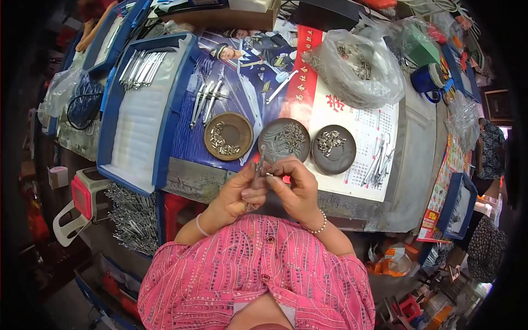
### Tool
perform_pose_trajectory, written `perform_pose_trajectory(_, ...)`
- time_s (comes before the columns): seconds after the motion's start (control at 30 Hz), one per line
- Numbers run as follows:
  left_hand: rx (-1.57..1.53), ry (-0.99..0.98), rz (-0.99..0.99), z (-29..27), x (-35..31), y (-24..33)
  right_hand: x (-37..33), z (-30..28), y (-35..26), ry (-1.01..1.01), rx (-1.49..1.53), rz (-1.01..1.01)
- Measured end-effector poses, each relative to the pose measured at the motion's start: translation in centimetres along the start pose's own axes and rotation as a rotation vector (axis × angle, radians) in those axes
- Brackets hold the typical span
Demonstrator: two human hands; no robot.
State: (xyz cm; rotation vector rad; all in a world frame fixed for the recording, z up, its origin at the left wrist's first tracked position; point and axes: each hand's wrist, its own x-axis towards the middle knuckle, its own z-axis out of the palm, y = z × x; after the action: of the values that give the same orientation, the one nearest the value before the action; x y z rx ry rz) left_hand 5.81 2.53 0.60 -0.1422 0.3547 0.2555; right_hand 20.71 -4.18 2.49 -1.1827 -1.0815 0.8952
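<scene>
At frame centre, a slim metal tool (260, 159) is pinched upright by the left hand (237, 192); a tiny part (270, 175) (barely visible) is pinched by the right hand (294, 190). Both should be steadied close above the dishes (284, 140).

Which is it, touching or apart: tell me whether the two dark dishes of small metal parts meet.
Apart. The head view shows a thin strip of poster between the middle dish and the right dish.

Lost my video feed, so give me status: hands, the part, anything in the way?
Left hand pinching upright metal tool. Right hand fingertips at its side. Three round dishes of small parts just beyond, not touching.
</scene>
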Motion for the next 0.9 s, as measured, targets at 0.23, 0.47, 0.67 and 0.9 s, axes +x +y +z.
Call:
perform_pose_trajectory(0.23,-0.085,-0.024,-0.004,-0.2,0.3,-0.2,0.2,0.0,0.3,0.037,-0.052,-0.009)
perform_pose_trajectory(0.47,-0.003,0.04,0.144,-0.2,1.2,-0.4,0.4,-0.2,1.3,0.058,0.035,0.044)
perform_pose_trajectory(0.67,-0.05,0.0,0.008,-0.4,0.3,-0.1,0.2,0.0,1.3,0.036,0.024,0.03)
perform_pose_trajectory(0.9,-0.015,0.121,0.039,-0.1,-0.6,-0.5,0.3,0.5,1.0,0.013,-0.029,-0.05)
